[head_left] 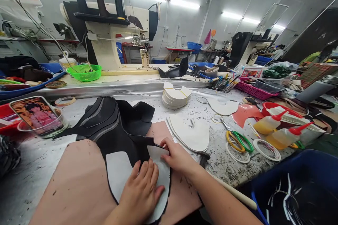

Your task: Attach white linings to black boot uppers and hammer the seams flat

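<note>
A black shoe upper (124, 140) lies inside-up on a tan board (76, 175), with a white U-shaped lining piece (118, 164) on its near part. Flat on that white piece rests my left hand (144, 186), its fingers stretched out. At the upper right edge of the upper, my right hand (174, 153) pinches the black edge together with the white piece between thumb and fingers. Loose white U-shaped pieces (195, 135) lie just beyond my right hand. A hammer (235, 193) with a wooden handle sits partly under my right forearm.
Behind stands a sewing machine (105, 42) with thread cones. A banded white stack (174, 98), scissors (233, 140), tape rolls (266, 149) and red-tipped glue bottles (285, 135) lie right. A phone (37, 116) leans in a plastic tub at left; a blue bin (311, 168) stands lower right.
</note>
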A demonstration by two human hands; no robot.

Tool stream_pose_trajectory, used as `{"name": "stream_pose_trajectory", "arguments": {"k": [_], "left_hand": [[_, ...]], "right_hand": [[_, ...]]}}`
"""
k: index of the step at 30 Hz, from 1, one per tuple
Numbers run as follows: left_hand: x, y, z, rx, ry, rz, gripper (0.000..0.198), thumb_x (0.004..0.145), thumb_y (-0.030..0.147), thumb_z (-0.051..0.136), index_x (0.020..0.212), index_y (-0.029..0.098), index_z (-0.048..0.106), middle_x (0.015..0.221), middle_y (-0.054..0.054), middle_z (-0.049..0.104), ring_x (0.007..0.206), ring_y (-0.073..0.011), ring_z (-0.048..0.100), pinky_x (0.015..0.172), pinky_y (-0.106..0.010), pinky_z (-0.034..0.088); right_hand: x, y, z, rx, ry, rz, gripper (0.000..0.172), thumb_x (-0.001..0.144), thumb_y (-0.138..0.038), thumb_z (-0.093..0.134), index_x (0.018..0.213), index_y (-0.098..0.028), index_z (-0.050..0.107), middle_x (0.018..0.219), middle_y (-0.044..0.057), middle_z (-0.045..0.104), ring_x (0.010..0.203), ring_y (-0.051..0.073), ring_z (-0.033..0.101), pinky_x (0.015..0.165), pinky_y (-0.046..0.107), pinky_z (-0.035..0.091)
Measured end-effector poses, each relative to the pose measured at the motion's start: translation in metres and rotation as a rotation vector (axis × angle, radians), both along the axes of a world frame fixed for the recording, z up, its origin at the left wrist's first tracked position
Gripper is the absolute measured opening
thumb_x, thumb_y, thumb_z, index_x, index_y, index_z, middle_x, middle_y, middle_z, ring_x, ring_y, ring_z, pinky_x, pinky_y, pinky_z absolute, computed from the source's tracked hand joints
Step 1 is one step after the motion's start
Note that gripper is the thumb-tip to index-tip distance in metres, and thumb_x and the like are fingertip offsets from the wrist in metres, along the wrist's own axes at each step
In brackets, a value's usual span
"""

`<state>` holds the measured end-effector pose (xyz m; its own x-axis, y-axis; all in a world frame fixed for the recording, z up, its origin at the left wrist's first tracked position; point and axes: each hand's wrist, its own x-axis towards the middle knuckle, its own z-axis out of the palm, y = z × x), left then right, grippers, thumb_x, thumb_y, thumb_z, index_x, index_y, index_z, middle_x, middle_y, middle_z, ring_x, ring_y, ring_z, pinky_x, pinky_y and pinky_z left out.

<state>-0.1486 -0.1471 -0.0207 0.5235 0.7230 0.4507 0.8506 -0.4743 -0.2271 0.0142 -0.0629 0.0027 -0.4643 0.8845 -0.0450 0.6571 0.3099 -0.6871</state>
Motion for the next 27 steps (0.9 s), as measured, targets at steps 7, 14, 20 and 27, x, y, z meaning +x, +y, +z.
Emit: {"name": "stream_pose_trajectory", "arguments": {"k": [7, 14, 20, 27], "left_hand": [[-0.006, 0.003, -0.005, -0.093, 0.020, 0.073, 0.060, 0.084, 0.055, 0.041, 0.121, 0.010, 0.056, 0.124, -0.017, 0.056, 0.106, -0.0311, 0.054, 0.089, -0.044, 0.031], [0.004, 0.025, 0.008, -0.251, 0.070, 0.191, 0.046, 0.084, 0.033, 0.047, 0.123, 0.009, 0.054, 0.124, -0.014, 0.057, 0.094, -0.0294, 0.055, 0.074, -0.040, 0.040], [0.008, 0.033, 0.006, -0.219, 0.048, 0.181, 0.045, 0.085, 0.029, 0.040, 0.120, 0.005, 0.056, 0.124, -0.018, 0.056, 0.099, -0.0303, 0.055, 0.078, -0.042, 0.041], [-0.012, -0.002, -0.006, -0.058, 0.066, -0.083, 0.070, 0.085, 0.058, 0.034, 0.128, 0.004, 0.047, 0.131, -0.018, 0.049, 0.127, -0.0303, 0.037, 0.105, -0.042, 0.019]], "right_hand": [[-0.007, -0.006, -0.002, 0.076, -0.089, -0.040, 0.034, 0.074, -0.011, 0.051, 0.107, -0.021, 0.046, 0.086, 0.002, 0.063, 0.078, 0.018, 0.059, 0.064, 0.024, 0.039], [-0.017, -0.017, -0.007, 0.218, -0.241, -0.098, 0.035, 0.076, -0.007, 0.045, 0.110, -0.014, 0.050, 0.098, 0.011, 0.062, 0.088, 0.026, 0.058, 0.069, 0.033, 0.044], [-0.014, -0.026, -0.021, 0.382, -0.257, 0.074, 0.036, 0.084, -0.009, 0.045, 0.118, -0.015, 0.054, 0.124, 0.012, 0.054, 0.114, 0.024, 0.046, 0.100, 0.039, 0.033], [0.009, -0.036, -0.017, 0.254, -0.256, 0.296, 0.075, 0.086, -0.059, 0.042, 0.143, -0.012, 0.024, 0.147, 0.015, 0.016, 0.136, 0.026, 0.012, 0.109, 0.051, 0.008]]}}
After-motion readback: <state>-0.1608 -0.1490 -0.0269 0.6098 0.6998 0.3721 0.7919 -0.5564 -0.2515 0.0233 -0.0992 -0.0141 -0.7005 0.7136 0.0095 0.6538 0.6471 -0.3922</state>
